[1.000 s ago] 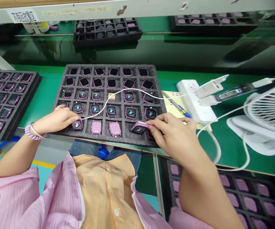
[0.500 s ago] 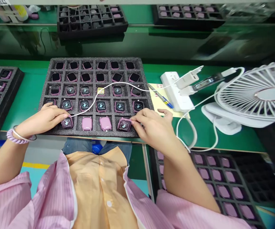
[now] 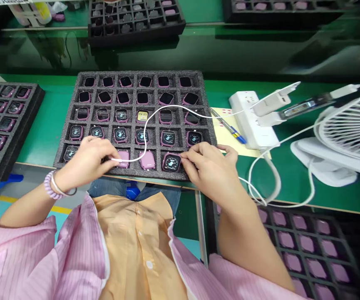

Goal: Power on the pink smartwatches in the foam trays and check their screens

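Observation:
A black foam tray point(image 3: 137, 74) with a grid of pockets holds many small purple smartwatch bodies, most screen up. My left hand point(image 3: 89, 160) is closed around the end of a white charging cable point(image 3: 148, 121), pressed against a face-down purple watch point(image 3: 123, 157) in the front row. Another face-down watch point(image 3: 147, 160) lies beside it. My right hand point(image 3: 209, 166) pinches the right edge of a lit watch point(image 3: 171, 162) sitting in its front-row pocket.
The cable runs to a white power strip point(image 3: 250, 121) with chargers. A pen point(image 3: 228, 127) lies on yellow paper. A white desk fan point(image 3: 348, 137) stands at right. More watch trays sit at left point(image 3: 1, 121), at the back point(image 3: 136, 21), and below right point(image 3: 307, 241).
My left hand moved the cable end right, from the lit front-row watch to the face-down one beside it. My right hand set the tilted watch flat into its pocket.

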`<state>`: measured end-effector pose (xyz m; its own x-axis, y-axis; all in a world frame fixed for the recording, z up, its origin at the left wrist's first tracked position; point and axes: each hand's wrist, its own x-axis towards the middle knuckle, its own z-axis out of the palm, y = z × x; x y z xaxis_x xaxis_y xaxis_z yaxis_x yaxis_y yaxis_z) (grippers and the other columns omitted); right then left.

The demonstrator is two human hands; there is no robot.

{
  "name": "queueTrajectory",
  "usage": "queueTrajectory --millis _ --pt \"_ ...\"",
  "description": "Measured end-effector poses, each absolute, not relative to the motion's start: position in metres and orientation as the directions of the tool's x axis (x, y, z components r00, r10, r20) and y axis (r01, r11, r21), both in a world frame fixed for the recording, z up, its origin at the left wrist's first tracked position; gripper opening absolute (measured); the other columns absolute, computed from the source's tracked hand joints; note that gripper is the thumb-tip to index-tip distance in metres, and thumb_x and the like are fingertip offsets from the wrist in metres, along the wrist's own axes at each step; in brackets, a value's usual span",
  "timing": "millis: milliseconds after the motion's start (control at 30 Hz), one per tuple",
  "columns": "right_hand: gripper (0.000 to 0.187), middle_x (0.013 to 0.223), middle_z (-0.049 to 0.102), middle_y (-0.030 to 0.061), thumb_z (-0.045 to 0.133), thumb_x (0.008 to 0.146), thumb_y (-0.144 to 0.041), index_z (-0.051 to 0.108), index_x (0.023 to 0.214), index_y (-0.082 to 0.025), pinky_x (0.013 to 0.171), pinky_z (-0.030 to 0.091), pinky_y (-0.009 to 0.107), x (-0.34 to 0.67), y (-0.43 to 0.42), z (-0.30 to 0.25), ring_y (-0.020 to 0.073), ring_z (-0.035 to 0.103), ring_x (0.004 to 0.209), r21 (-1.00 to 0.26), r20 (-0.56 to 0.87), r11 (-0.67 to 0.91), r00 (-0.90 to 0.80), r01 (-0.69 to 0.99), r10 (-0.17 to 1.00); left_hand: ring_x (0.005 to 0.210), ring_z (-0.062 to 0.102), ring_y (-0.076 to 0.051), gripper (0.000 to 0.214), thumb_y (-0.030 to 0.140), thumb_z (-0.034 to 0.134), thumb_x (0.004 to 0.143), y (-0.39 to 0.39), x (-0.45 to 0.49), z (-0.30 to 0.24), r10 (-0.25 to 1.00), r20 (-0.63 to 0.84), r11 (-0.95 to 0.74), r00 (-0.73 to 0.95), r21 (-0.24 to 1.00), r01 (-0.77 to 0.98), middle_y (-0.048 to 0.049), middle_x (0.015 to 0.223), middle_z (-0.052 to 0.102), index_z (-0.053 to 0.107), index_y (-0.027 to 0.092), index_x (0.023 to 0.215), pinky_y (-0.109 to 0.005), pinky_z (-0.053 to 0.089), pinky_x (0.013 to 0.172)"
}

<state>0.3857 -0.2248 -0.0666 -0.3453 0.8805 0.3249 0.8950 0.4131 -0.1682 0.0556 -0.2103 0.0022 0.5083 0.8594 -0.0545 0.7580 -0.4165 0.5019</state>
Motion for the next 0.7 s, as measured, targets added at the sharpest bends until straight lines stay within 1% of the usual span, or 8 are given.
queueTrajectory --millis 100,167,233,333,433,533,633,700 --pt "0.029 0.096 0.065 0.0086 0.05 0.105 -0.02 0.077 0.095 -0.02 0.099 0.034 0.049 0.387 -0.226 -0.066 0.0261 0.062 0.091 -0.165 0.314 0.41 -0.346 0.897 0.884 0.099 0.068 -0.024 0.015 0.03 0.061 0.099 -0.216 0.068 0.0 0.847 -0.069 -0.436 0.527 0.478 0.763 -0.0028 0.096 0.076 0.073 0.023 0.095 -0.052 0.032 0.117" --pt "0.027 0.096 0.064 0.0085 0.051 0.104 -0.019 0.077 0.096 -0.02 0.099 0.035 0.049 0.387 -0.226 -0.066 0.0264 0.062 0.092 -0.166 0.3 0.399 -0.339 0.902 0.892 0.098 0.068 -0.024 0.018 0.033 0.058 0.101 -0.216 0.063 0.004 0.885 -0.018 -0.406 0.465 0.457 0.791 -0.0036 0.097 0.076 0.072 0.023 0.097 -0.05 0.037 0.114" --pt "0.027 0.096 0.064 0.0083 0.052 0.103 -0.018 0.078 0.096 -0.021 0.099 0.035 0.049 0.388 -0.227 -0.066 0.0264 0.062 0.092 -0.165 0.296 0.393 -0.334 0.905 0.895 0.096 0.068 -0.026 0.024 0.039 0.055 0.103 -0.213 0.05 0.011 0.934 0.042 -0.338 0.355 0.425 0.84 -0.0052 0.099 0.076 0.072 0.023 0.1 -0.046 0.044 0.105" --pt "0.028 0.096 0.064 0.0087 0.052 0.102 -0.018 0.078 0.093 -0.021 0.099 0.034 0.049 0.386 -0.225 -0.065 0.026 0.061 0.09 -0.153 0.31 0.405 -0.345 0.902 0.886 0.094 0.068 -0.028 0.028 0.045 0.052 0.102 -0.21 0.027 0.015 0.967 0.024 -0.245 0.253 0.35 0.904 -0.0058 0.098 0.076 0.069 0.024 0.103 -0.044 0.048 0.098" --pt "0.031 0.095 0.066 0.0088 0.052 0.103 -0.019 0.078 0.086 -0.021 0.099 0.031 0.049 0.381 -0.222 -0.061 0.0255 0.058 0.088 -0.108 0.317 0.412 -0.361 0.905 0.877 0.096 0.068 -0.03 0.027 0.043 0.047 0.102 -0.212 0.014 0.007 0.963 -0.045 -0.243 0.264 0.269 0.932 -0.0065 0.099 0.076 0.067 0.025 0.103 -0.048 0.047 0.101" --pt "0.032 0.093 0.068 0.0084 0.052 0.103 -0.021 0.077 0.084 -0.022 0.101 0.028 0.051 0.377 -0.221 -0.055 0.0262 0.058 0.088 -0.076 0.322 0.39 -0.347 0.918 0.881 0.103 0.066 -0.033 0.029 0.039 0.041 0.104 -0.219 0.017 -0.005 0.959 -0.023 -0.275 0.283 0.179 0.945 -0.0094 0.102 0.077 0.066 0.025 0.102 -0.052 0.046 0.102" --pt "0.03 0.096 0.069 0.0088 0.053 0.106 -0.023 0.078 0.088 -0.022 0.103 0.026 0.053 0.375 -0.224 -0.045 0.028 0.061 0.091 -0.106 0.376 0.306 -0.247 0.946 0.893 0.109 0.064 -0.035 0.033 0.036 0.036 0.106 -0.226 0.025 -0.01 0.953 0.014 -0.301 0.301 0.108 0.947 -0.0116 0.098 0.077 0.067 0.024 0.104 -0.056 0.041 0.106" --pt "0.029 0.097 0.069 0.0086 0.054 0.108 -0.026 0.078 0.094 -0.022 0.103 0.026 0.053 0.373 -0.227 -0.038 0.0287 0.063 0.094 -0.155 0.406 0.272 -0.189 0.95 0.894 0.108 0.064 -0.036 0.035 0.036 0.034 0.107 -0.227 0.028 -0.01 0.958 0.001 -0.284 0.285 0.106 0.953 -0.0126 0.097 0.076 0.066 0.023 0.105 -0.059 0.038 0.106"
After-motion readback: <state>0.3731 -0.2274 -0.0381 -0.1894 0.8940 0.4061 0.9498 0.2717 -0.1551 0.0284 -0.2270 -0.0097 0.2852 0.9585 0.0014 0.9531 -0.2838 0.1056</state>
